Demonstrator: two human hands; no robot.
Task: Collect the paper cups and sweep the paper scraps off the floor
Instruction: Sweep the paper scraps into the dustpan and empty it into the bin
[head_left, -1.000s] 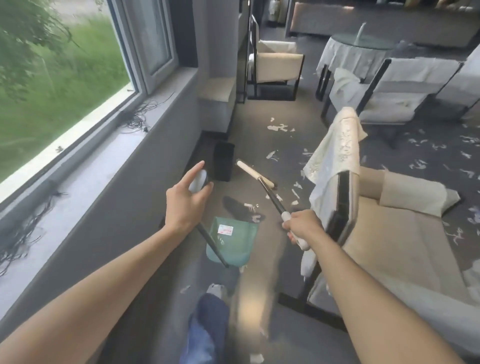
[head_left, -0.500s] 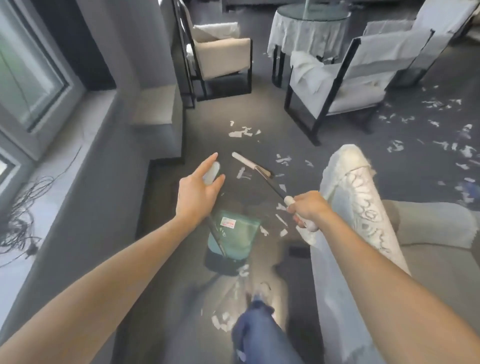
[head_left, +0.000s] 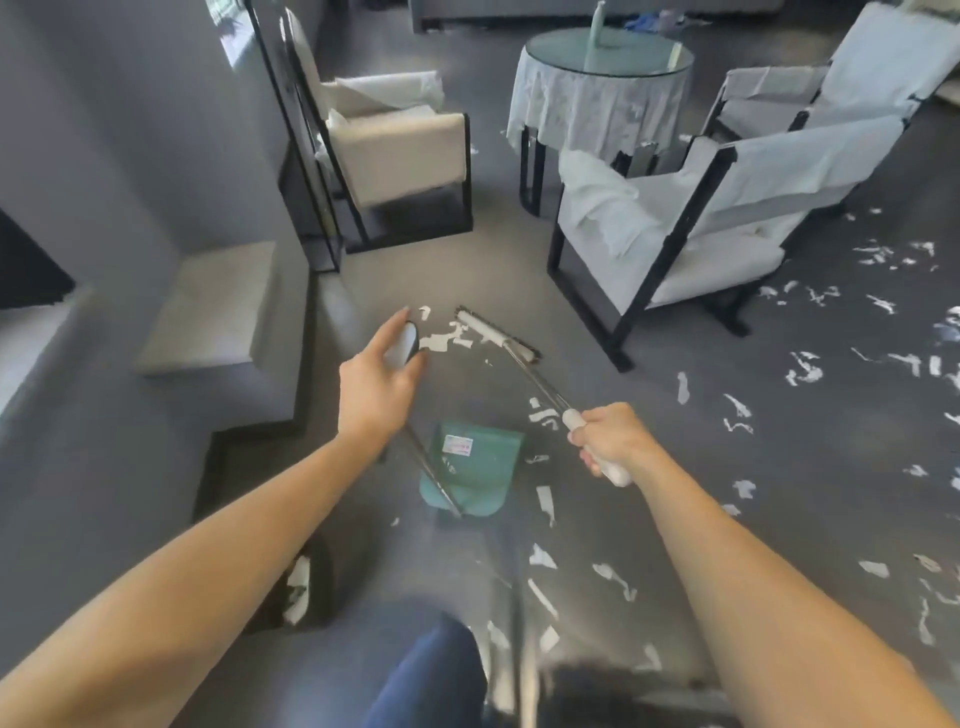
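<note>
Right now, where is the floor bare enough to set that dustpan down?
Bare floor lies left of the green plastic dustpan, toward the grey stepped ledge, and before the cream armchair. White paper scraps crowd the floor right of the broom head.

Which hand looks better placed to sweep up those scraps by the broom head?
The right hand, probably. It grips the broom handle, and the broom head lies right beside the scraps. The left hand holds the dustpan handle top, so it seems occupied.
</note>
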